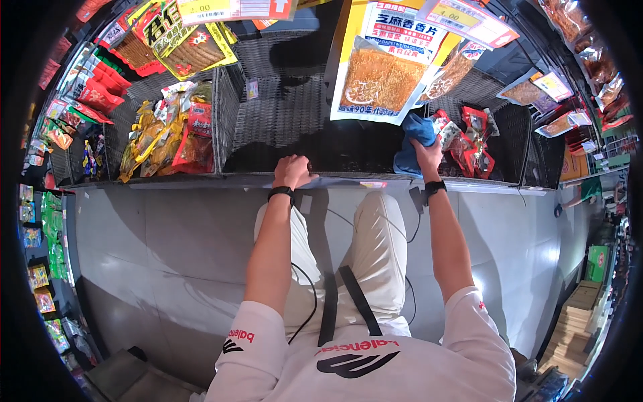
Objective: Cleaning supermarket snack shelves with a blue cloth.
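Note:
My right hand (428, 153) grips a bunched blue cloth (418, 140) at the front right of a black woven shelf basket (281, 113). My left hand (293, 170) rests on the front rim of the same basket, its fingers bent over the edge; whether they clasp the rim is hard to tell. Just above the cloth hangs a large yellow-and-white snack bag (384, 75). Red snack packets (472, 143) lie to the right of my right hand. Yellow and red packets (166, 135) fill a compartment to the left, beyond a woven divider (217, 120).
Price tags (231, 9) and hanging snack bags (188, 47) border the basket above. Grey floor tiles (196, 241) lie below, with thin cables near my knees. Shelves of packets stand at both sides; a wooden slatted stand (567, 321) is at the lower right.

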A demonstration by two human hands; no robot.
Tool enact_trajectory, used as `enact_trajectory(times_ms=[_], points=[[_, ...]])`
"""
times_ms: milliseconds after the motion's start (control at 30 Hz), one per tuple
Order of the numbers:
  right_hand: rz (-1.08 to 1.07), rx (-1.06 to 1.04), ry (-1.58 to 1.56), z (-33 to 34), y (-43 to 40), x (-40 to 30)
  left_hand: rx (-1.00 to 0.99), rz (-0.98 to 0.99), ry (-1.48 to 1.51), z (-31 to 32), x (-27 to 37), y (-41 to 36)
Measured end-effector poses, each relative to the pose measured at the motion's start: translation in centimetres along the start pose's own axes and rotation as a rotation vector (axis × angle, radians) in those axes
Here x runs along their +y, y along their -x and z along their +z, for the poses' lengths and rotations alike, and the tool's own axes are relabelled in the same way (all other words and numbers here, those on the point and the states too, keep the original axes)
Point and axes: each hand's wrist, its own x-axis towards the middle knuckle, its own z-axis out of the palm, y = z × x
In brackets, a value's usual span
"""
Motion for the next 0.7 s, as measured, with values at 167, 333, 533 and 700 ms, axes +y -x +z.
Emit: enact_trajectory(times_ms=[167,333,533,700], points=[[0.019,0.141,-0.276,0.9,0.2,1.5,0.07,0.027,0.02,0.3,-0.2,0.2],[-0.193,0.027,0.171,0.4,0.4,0.0,0.014,0.018,-0.029,0.1,-0.2,-0.3],[-0.073,-0.029,0.093,0.0,0.3,-0.3,-0.065,0.01,-0.041,-0.9,0.3,-0.1],[-0.017,0.061,-0.525,0.5,0.3,1.7,0.019,0.041,-0.018,0.3,-0.4,0.2]])
